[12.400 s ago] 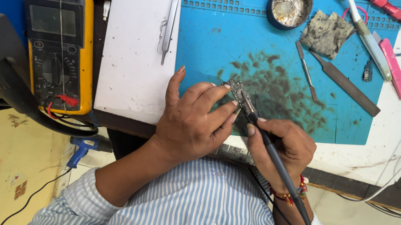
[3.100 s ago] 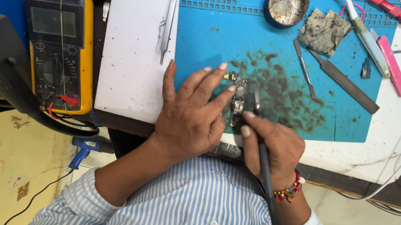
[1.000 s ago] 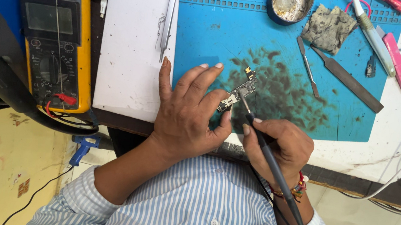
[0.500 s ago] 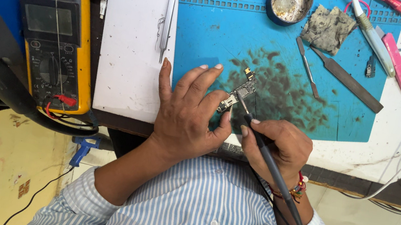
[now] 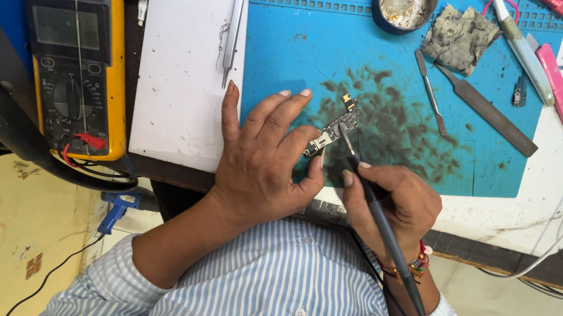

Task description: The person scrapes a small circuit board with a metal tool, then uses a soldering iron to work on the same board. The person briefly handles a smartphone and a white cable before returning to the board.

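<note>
Small circuit board [image 5: 333, 130] is pinned on blue mat [image 5: 293, 48] by left hand [image 5: 260, 159] fingertips; soldering iron [image 5: 376, 217] is clamped in right hand [image 5: 395, 201], tip touching board.

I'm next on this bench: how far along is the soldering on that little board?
Set up: the tweezers and flux tin lie out, and the blue mat is stained dark. In hand: the left hand pins the small circuit board while the right hand touches the soldering iron tip to it. How many joints remain cannot be told.
</note>
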